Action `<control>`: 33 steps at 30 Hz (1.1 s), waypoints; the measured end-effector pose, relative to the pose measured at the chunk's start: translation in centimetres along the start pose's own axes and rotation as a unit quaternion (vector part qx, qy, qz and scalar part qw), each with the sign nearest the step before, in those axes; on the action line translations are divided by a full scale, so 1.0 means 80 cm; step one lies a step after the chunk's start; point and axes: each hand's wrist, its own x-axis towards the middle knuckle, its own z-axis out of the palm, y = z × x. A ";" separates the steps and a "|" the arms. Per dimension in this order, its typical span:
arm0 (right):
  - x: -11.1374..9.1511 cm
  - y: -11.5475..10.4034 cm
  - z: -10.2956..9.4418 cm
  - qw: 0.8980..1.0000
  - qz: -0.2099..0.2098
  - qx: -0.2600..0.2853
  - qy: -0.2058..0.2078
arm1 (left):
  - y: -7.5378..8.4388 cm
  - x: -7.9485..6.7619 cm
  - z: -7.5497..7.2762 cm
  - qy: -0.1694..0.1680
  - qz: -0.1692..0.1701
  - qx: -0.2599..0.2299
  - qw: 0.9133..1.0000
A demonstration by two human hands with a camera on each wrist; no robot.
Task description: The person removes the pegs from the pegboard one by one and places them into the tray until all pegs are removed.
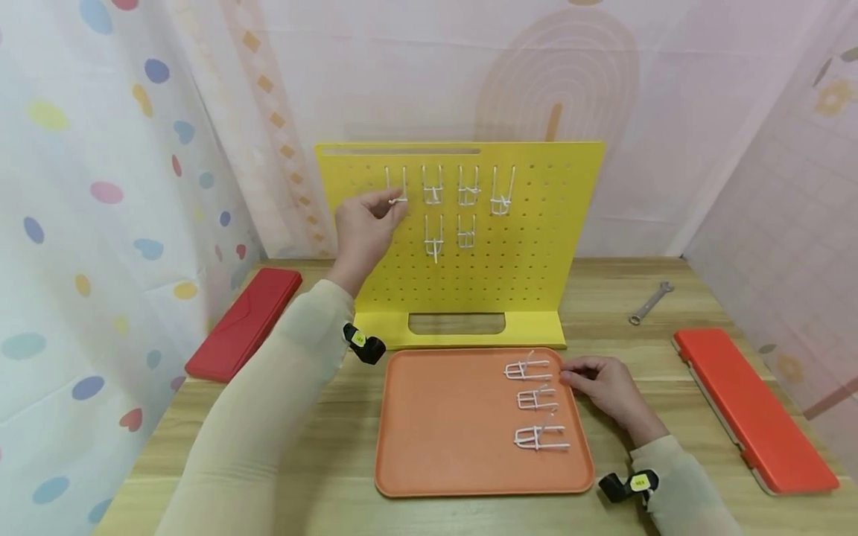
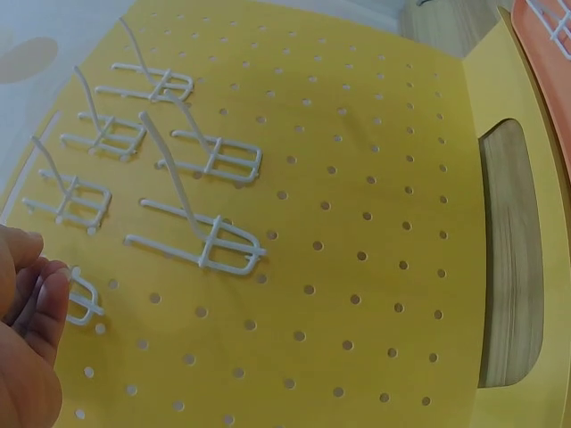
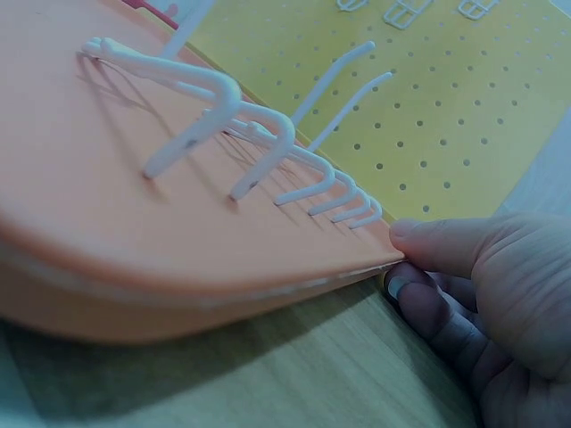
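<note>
My left hand (image 1: 367, 227) is at the upper left of a yellow pegboard (image 1: 512, 272), its thumb and fingertips pinching the front of a white wire hook (image 1: 405, 179). That hook's two prongs reach up to the holes; in the left wrist view the fingers hide most of it. Several more white hooks (image 2: 203, 242) hang beside it in two rows. With thumb on top and fingers underneath, my right hand (image 1: 610, 391) grips the right rim of an orange tray (image 1: 436, 424). Three white hooks (image 1: 536, 400) lie on the tray's right side, close to this hand.
A dark red case (image 1: 244, 324) lies on the wooden table at the left. To the right are a bright red case (image 1: 754, 409) and a small metal wrench (image 1: 650, 304). The pegboard's base (image 1: 529, 327) stands just behind the tray, with patterned curtains around.
</note>
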 end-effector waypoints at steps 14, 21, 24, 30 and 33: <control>-0.005 0.000 -0.001 1.000 0.013 0.005 -0.001 | -0.004 0.002 0.004 0.000 -0.020 -0.011 1.000; -0.003 -0.001 0.000 1.000 0.009 0.008 -0.004 | -0.003 0.002 0.002 0.002 -0.028 -0.027 0.999; -0.002 -0.002 0.000 1.000 0.010 0.010 -0.004 | -0.003 0.001 0.001 0.010 -0.024 -0.019 0.999; -0.002 -0.003 0.000 1.000 0.014 0.003 -0.004 | -0.007 0.002 0.004 0.048 0.040 0.017 0.998; -0.003 -0.004 0.000 1.000 0.011 0.005 -0.003 | -0.009 0.002 0.006 0.068 0.086 0.031 0.993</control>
